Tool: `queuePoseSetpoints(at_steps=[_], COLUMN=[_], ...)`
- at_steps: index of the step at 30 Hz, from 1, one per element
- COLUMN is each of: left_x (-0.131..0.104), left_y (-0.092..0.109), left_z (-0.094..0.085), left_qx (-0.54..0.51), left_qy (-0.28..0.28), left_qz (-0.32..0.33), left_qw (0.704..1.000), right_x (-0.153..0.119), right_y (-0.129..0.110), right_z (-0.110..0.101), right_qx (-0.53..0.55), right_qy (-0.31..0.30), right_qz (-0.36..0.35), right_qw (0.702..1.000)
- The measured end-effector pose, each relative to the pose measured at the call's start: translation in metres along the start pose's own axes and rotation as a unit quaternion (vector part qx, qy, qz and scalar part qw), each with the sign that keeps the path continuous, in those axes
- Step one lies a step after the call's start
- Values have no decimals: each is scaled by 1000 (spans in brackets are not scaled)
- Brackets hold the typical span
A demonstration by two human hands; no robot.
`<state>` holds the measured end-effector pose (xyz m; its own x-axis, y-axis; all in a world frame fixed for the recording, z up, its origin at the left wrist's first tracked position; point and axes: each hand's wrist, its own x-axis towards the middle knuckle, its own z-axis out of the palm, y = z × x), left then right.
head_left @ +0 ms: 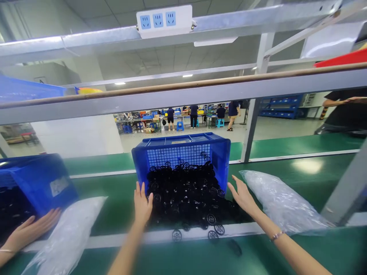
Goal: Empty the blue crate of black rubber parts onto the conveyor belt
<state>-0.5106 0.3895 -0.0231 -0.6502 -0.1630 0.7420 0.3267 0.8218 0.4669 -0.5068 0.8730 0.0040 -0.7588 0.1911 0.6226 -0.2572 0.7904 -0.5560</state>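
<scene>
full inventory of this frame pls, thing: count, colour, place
crate: 1, blue, tipped on its side mid-bench, open mouth toward the camera
round parts: a heap, too many to count, black, spilling from the crate onto the green bench; a few lie on the white strip
plastic bags: 2, clear; one right of the heap, one lower left
second crate: 1, blue, far left, black parts beside it
co-worker's hand: 1, lower left, on that crate
power strip: 1, white with blue sockets, on the top rail
people: several, dark tops, far background
left hand: flat, open, at the heap's left edge
right hand: open, at the heap's right edge
</scene>
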Motion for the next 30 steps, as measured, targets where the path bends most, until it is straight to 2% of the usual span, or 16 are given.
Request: queuePoseSetpoints(at_steps=[4, 8, 13, 17, 20, 24, 26, 27, 28, 30], left_x=[-24, -47, -76, -101, -118, -127, -123, -119, -113, -102], left_y=[-8, -9, 9, 24, 30, 40, 59, 75, 96, 148], left_z=[-12, -23, -40, -65, -87, -115, -132, -142, -156, -191], left_qx=[-26, -40, -50, -61, -68, -109, -159, -192, -234, -336], left_qy=[-50, -87, -109, -121, -123, -126, -143, -154, -154, -181], left_qz=[-56, -114, -133, -129, -132, -172, -205, -216, -219, -242], left_qw=[997, 989, 984, 982, 981, 971, 955, 945, 935, 892], right_x=[-61, -95, -120, -141, -155, -180, -201, -213, -226, -255], right_y=[25, 32, -1, -33, -49, -61, -66, -69, -71, -76], right_z=[-27, -29, -8, -2, -12, -39, -56, -65, -74, -93], right_qx=[-29, -40, -26, -13, -11, -13, -16, -17, -20, -28], right_qy=[-48, -84, -137, -175, -178, -169, -165, -162, -161, -165], right_qz=[49, 89, 57, 25, 10, -6, -10, -11, -10, -5], right_qw=[997, 992, 989, 984, 984, 985, 986, 987, 987, 986])
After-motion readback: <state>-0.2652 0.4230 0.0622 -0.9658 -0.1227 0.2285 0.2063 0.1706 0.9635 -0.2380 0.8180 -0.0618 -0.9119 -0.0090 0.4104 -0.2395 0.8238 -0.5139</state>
